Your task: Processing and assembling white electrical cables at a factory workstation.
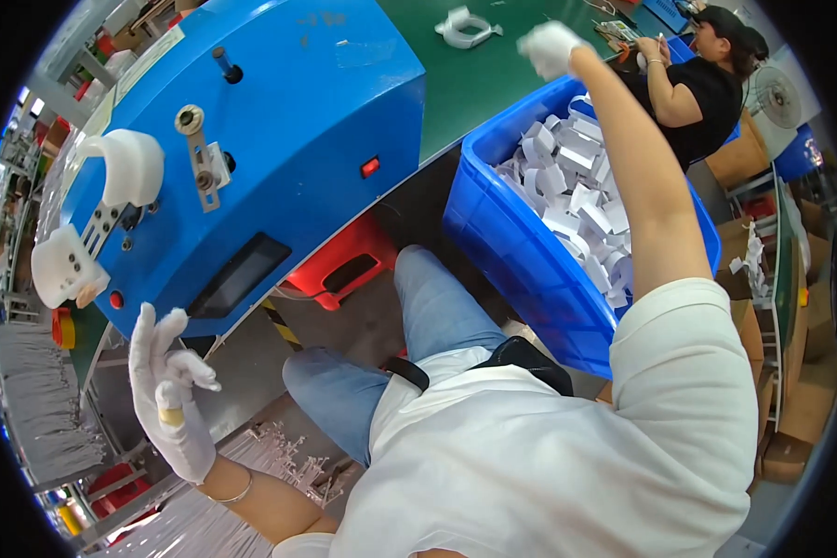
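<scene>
My left hand (170, 391), in a white glove with a yellowish band on one finger, is raised beside the front corner of a blue machine (335, 121). Its fingers are apart, some bent, with nothing in them. White curved plastic holders (132, 167) stick out from the machine above that hand. My right hand (551, 50), also white-gloved, is stretched out over the green table past a blue bin; motion smears its fingers. Just left of it, apart from the glove, a white looped band piece (465, 29) lies on the green tabletop (451, 88).
The blue bin (502, 219), full of white curled pieces (577, 177), stands at my right. A red stool (344, 270) is under the table edge. Bundles of thin white strips (46, 400) hang at far left. Another person (693, 93) works at the back right, near cardboard boxes (800, 409).
</scene>
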`<action>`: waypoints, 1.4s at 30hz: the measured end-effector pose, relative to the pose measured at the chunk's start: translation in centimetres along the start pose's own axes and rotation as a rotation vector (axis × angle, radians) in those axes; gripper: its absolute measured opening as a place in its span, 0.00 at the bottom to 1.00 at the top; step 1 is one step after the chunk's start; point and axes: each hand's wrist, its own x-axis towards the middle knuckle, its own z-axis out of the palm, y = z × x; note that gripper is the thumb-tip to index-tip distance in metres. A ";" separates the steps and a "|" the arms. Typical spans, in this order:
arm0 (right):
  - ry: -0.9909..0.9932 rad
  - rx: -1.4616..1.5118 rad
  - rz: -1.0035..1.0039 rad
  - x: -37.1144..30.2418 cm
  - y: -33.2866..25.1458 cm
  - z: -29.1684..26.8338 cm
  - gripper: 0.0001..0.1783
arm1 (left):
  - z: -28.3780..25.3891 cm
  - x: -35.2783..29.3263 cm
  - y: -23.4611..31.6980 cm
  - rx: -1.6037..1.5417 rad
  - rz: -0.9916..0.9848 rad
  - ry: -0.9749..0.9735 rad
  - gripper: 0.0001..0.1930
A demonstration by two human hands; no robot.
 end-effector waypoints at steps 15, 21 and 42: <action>0.023 1.255 0.349 -12.9 -3.4 2.9 0.07 | 4.2 2.6 2.3 -0.050 0.034 -0.046 0.20; 0.389 1.919 -0.268 -13.0 -5.6 -14.7 0.07 | 9.6 4.0 4.1 -0.125 0.128 -0.295 0.13; 0.705 1.949 -0.556 -7.9 -23.3 -35.2 0.18 | -0.2 7.0 7.9 0.327 0.254 0.623 0.09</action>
